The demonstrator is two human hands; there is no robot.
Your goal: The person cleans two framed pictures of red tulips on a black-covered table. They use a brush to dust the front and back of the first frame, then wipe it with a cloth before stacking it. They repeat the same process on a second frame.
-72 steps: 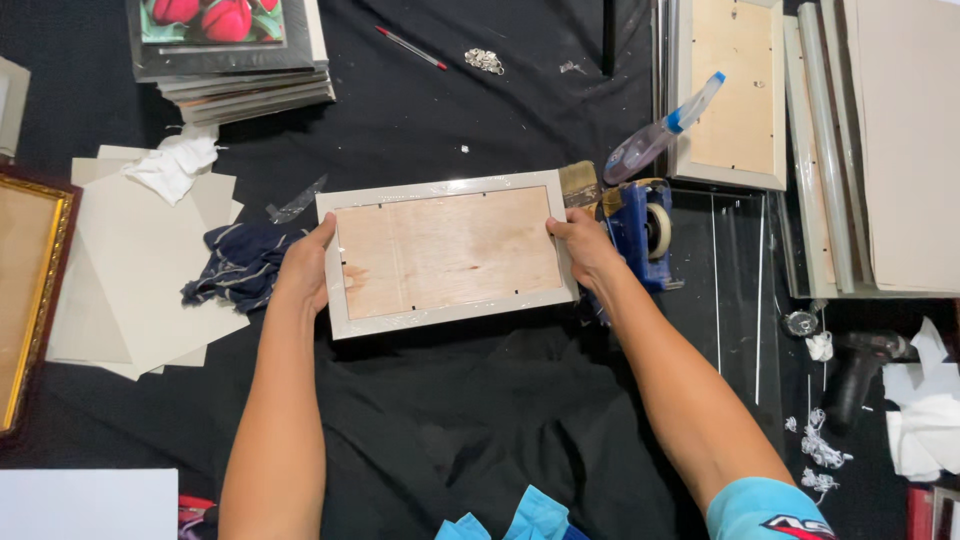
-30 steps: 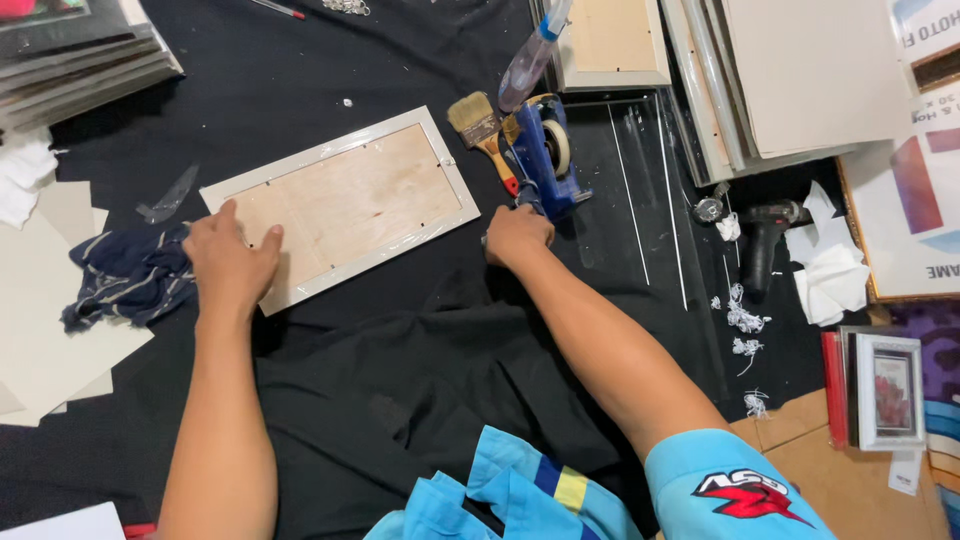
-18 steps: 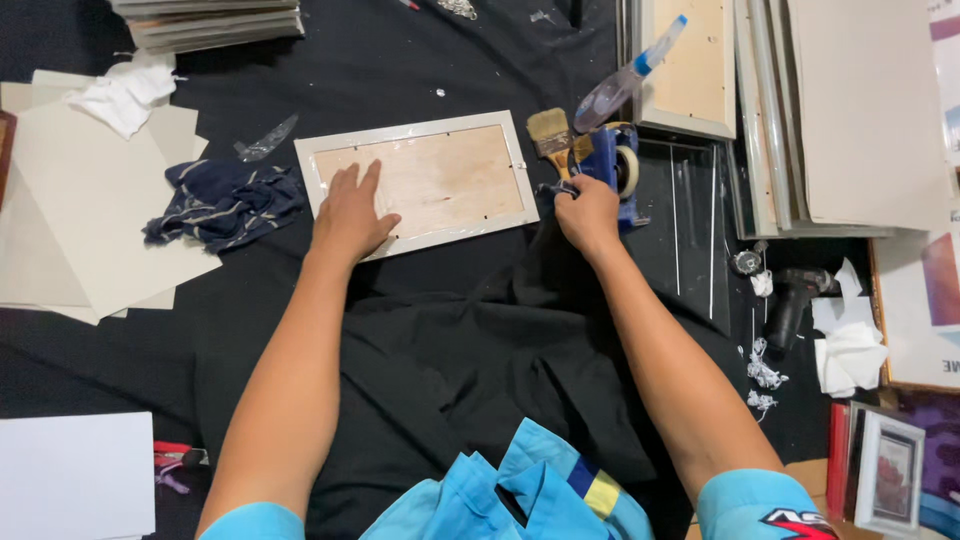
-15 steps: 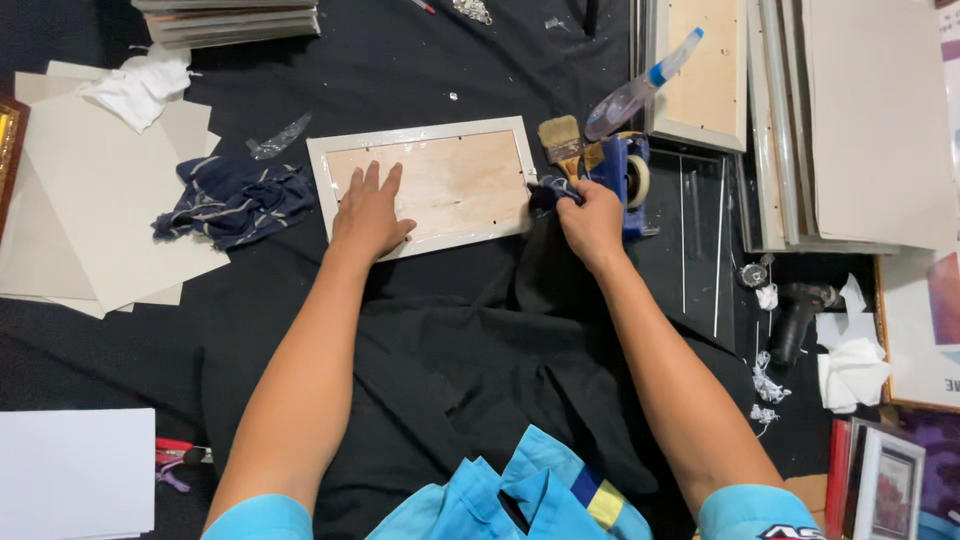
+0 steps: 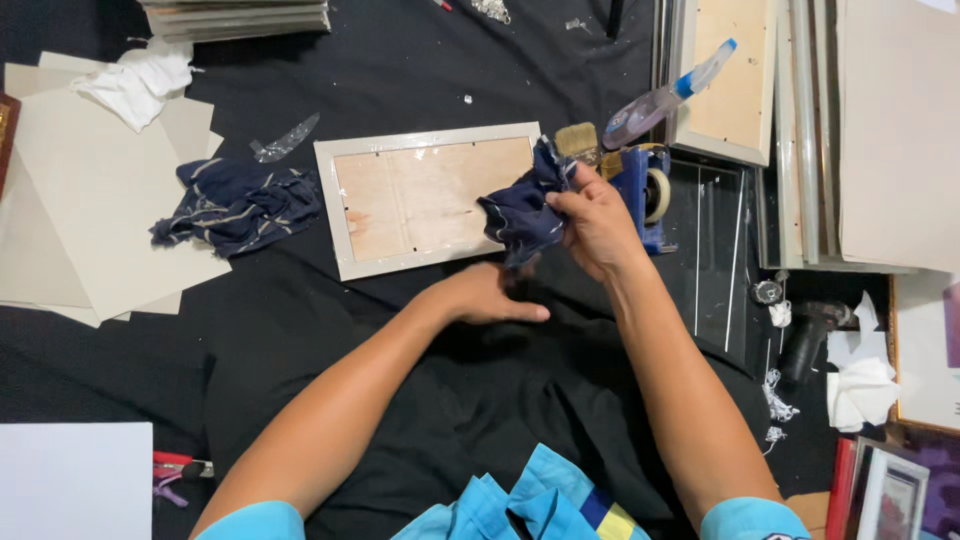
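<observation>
a black cloth (image 5: 400, 80) covers the work surface, crowded at its edges: pale boards (image 5: 90, 200) on the left, a stack of frames (image 5: 235, 18) at the far side, more frames and panels (image 5: 870, 130) on the right. near the middle lies a frame (image 5: 425, 200) face down, its wooden backing up, its long axis running left to right and tilted slightly, the right end a little farther away. the right hand (image 5: 595, 222) is closed around a dark blue rag (image 5: 522, 212), which hangs over the right end of the frame, so the rag sits just left of that hand and touches the frame's right edge. the left hand (image 5: 487, 295) rests flat and empty on the cloth, fingers loosely together, just near of the frame's lower right corner and under the rag. the right hand is the nearer one to the rag; the frame stretches away to the left of both hands. a brush (image 5: 577, 140), a blue tape dispenser (image 5: 645, 190) and a spray bottle (image 5: 665, 95) sit just beyond the right hand. a second dark rag (image 5: 235, 205) lies crumpled left of the frame.
</observation>
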